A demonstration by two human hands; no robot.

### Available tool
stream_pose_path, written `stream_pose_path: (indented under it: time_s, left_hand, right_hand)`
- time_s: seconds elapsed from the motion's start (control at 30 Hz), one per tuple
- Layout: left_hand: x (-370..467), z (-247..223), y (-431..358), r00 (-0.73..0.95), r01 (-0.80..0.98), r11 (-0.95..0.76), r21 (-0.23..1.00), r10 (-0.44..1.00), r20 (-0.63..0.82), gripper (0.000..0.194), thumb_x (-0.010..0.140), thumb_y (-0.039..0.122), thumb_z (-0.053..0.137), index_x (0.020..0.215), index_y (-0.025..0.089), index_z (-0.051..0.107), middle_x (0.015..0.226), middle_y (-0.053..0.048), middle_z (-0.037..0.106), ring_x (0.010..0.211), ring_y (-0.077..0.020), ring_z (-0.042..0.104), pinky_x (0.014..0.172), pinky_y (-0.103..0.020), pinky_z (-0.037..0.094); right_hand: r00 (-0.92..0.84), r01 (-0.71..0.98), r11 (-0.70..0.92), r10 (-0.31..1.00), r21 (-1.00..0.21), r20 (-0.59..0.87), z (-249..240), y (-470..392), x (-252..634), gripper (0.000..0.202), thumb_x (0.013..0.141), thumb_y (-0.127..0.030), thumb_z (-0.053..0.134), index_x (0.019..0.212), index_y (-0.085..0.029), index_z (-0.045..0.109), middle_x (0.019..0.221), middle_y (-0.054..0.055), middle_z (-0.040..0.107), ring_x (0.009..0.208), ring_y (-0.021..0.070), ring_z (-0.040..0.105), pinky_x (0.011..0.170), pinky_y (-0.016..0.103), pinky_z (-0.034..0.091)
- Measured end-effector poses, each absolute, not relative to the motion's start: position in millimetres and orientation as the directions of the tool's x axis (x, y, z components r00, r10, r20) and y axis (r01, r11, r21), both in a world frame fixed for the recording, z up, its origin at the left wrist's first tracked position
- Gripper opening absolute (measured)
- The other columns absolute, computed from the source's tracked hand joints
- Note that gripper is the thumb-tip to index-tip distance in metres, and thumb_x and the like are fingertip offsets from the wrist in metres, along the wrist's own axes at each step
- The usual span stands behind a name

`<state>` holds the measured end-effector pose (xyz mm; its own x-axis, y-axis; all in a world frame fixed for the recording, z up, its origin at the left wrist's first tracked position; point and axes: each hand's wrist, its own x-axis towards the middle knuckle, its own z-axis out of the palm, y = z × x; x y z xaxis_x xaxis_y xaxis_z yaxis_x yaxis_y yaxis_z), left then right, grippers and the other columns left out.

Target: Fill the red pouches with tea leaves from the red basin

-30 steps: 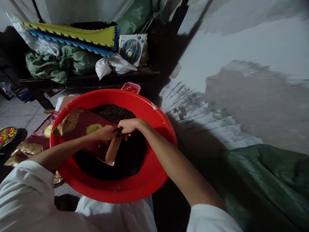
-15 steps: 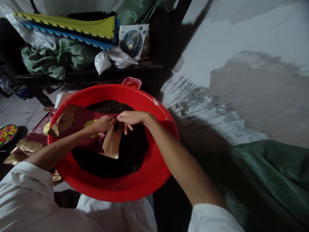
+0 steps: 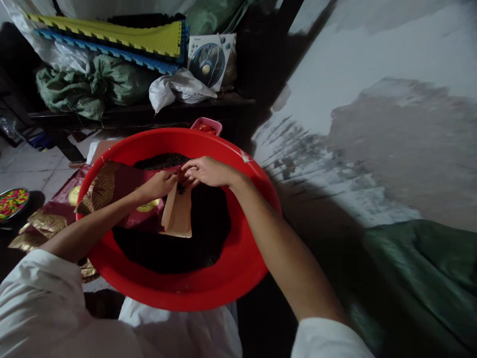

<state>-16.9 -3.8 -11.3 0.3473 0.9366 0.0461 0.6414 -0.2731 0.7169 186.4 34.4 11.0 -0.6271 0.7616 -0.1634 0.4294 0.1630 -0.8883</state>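
A dark red and gold paper bag (image 3: pixel 128 171) lies slantwise over a big red basin (image 3: pixel 238 278), its mouth turned to the right and its tan inner side (image 3: pixel 179 216) showing. Dark loose stuff (image 3: pixel 167 253), like dry tea leaves, covers the basin's bottom. My left hand (image 3: pixel 161 184) pinches the upper edge of the bag's mouth. Beside it, the bent fingers of my right hand (image 3: pixel 208 171) close on the mouth's far corner; their tips are partly hidden. A few dark bits cling to the tan paper just below them.
More red and gold bags (image 3: pixel 46 221) lie left of the basin, near a bowl of bright-coloured pieces (image 3: pixel 14 203). Behind the basin are a small pink basket (image 3: pixel 206 125) and a bench with sacks (image 3: pixel 70 92), foam mats (image 3: pixel 108 32) and a fan (image 3: pixel 208 62). A green sheet (image 3: pixel 425 268) hangs at right.
My right hand has lifted slightly, and its lower fingers have curled in toward the bag. The bag's tan inside shows wider, its lower corner shifted right. My left hand keeps its pinch.
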Motion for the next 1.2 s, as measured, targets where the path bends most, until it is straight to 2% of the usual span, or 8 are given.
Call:
stream_pose_path:
  time_s: [0.13,0.2,0.4,0.6,0.73,0.83,1.0,1.2]
  left_hand:
    - [-17,-16,-3,0.374,0.648,-0.29,0.704,0.927,0.037,0.029,0.096,0.027,0.036,0.07,0.018,0.048,0.066,0.002,0.045,0.061,-0.0115,0.04,0.057,-0.025,0.028]
    - [-17,-18,-3,0.362,0.661,-0.269,0.7,0.932,0.016,0.03,0.096,0.028,0.037,0.071,0.017,0.049,0.064,0.002,0.044,0.059,-0.0115,0.039,0.056,-0.025,0.026]
    - [-17,-8,-7,0.349,0.586,-0.273,0.763,0.935,0.066,0.027,0.095,0.024,0.038,0.075,0.016,0.053,0.067,0.001,0.046,0.062,-0.0115,0.04,0.057,-0.024,0.03]
    - [-13,6,-10,0.224,0.417,-0.27,0.868,0.956,0.189,0.024,0.094,0.014,0.039,0.071,0.019,0.042,0.067,0.004,0.039,0.062,-0.01,0.037,0.058,-0.023,0.031]
    - [-13,13,-12,0.185,0.321,-0.304,0.897,0.949,0.255,0.027,0.099,0.016,0.04,0.072,0.02,0.038,0.068,0.004,0.036,0.061,-0.0099,0.035,0.057,-0.022,0.031]
    - [-14,18,-16,0.161,0.313,-0.37,0.875,0.928,0.335,0.027,0.1,0.018,0.042,0.073,0.02,0.038,0.071,0.003,0.039,0.065,-0.0108,0.038,0.061,-0.022,0.036]
    - [-15,23,-21,0.22,0.348,-0.51,0.786,0.86,0.461,0.026,0.098,0.023,0.045,0.073,0.021,0.037,0.072,0.002,0.04,0.068,-0.0119,0.041,0.065,-0.022,0.04]
    - [-17,25,-24,0.149,0.307,-0.476,0.824,0.879,0.452,0.032,0.096,0.03,0.049,0.069,0.021,0.034,0.063,0.004,0.032,0.055,-0.0098,0.032,0.05,-0.021,0.029]
  right_hand:
    - [-0.606,0.583,0.36,0.79,-0.728,-0.095,18,29,186,0.026,0.1,-0.029,0.061,0.118,-0.014,0.074,0.089,0.008,0.078,0.057,0.0129,0.067,0.054,0.023,0.052]
    - [-0.599,0.605,0.406,0.799,-0.685,-0.056,22,26,185,0.023,0.097,-0.031,0.066,0.11,-0.016,0.078,0.084,0.006,0.077,0.056,0.0116,0.065,0.051,0.021,0.047]
    - [-0.628,0.512,0.421,0.778,-0.749,0.008,18,29,185,0.028,0.097,-0.016,0.056,0.118,-0.018,0.074,0.096,0.006,0.076,0.065,0.0119,0.068,0.065,0.024,0.053]
    - [-0.464,0.415,0.598,0.787,-0.685,0.406,16,33,180,0.017,0.097,-0.029,0.059,0.109,-0.02,0.067,0.125,0.01,0.063,0.1,0.0174,0.063,0.085,0.027,0.055]
    - [-0.348,0.355,0.598,0.798,-0.719,0.492,21,29,176,0.026,0.098,-0.048,0.058,0.099,-0.022,0.054,0.101,0.006,0.063,0.089,0.0165,0.06,0.079,0.026,0.05]
    - [-0.386,0.32,0.616,0.779,-0.72,0.494,27,24,177,0.04,0.097,-0.057,0.056,0.08,-0.022,0.046,0.076,-0.001,0.051,0.07,0.0134,0.049,0.068,0.027,0.041]
    - [-0.537,0.289,0.611,0.741,-0.737,0.404,34,19,182,0.043,0.094,-0.048,0.054,0.064,-0.022,0.037,0.063,-0.004,0.035,0.061,0.0109,0.034,0.06,0.027,0.029]
    - [-0.463,0.357,0.601,0.779,-0.715,0.423,37,24,187,0.036,0.083,-0.035,0.051,0.056,-0.022,0.031,0.057,-0.004,0.029,0.057,0.0097,0.03,0.057,0.027,0.025]
